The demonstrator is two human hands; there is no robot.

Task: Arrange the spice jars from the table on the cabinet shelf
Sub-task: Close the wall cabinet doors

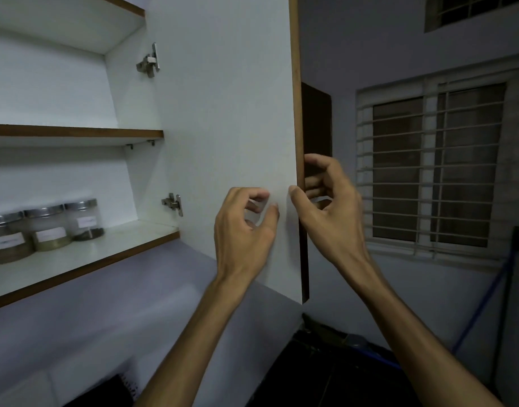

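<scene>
Three glass spice jars with metal lids and white labels stand in a row on the bottom cabinet shelf [111, 248] at the far left: one with brown powder [5, 239], one with greenish powder [48, 229], one with dark seeds [83, 220]. The cabinet door [223, 113] is swung open, its white inner face toward me. My right hand [328, 210] grips the door's brown outer edge, thumb on the inside and fingers wrapped behind. My left hand [246, 227] hovers against the door's inner face with fingers curled, holding nothing.
Two empty shelves [76, 132] sit above the jars. Metal hinges [173, 202] join the door to the cabinet side. A barred window [434, 171] is on the right wall, with a blue-handled tool [487, 295] leaning below it. Dark items lie low at centre.
</scene>
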